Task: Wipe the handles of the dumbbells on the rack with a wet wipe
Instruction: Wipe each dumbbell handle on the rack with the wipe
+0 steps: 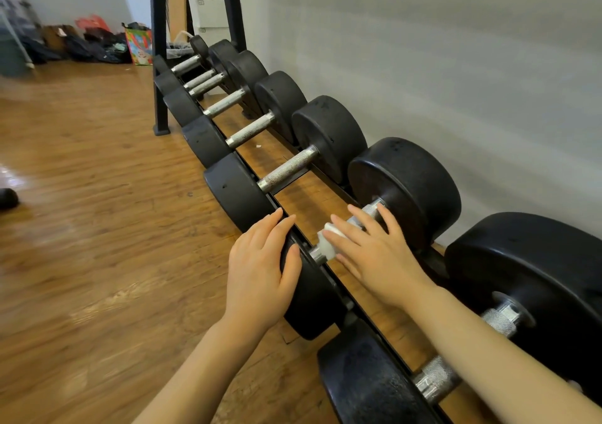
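- A wood-plank floor (97, 228) and a pale wall (456, 81) frame a long black rack (158, 49) with a row of dumbbells along its low tier; the rack is the reference for everything below.
- Nearest on the rack, the dumbbell being cleaned (407, 186) lies crosswise, its outer plate toward the floor side.
- The left hand (260, 277) rests flat, fingers straight, on that outer plate to steady it.
- The right hand (374, 254) presses a white wet wipe (327, 241) onto the knurled handle (368, 210) with fingers extended over it (not curled round).
- To wipe well, I judge the wipe should wrap the bar and twist along its whole length.
- Further along the rack wait more handles (288, 169); bags (140, 46) sit beyond its far end, out of the way.
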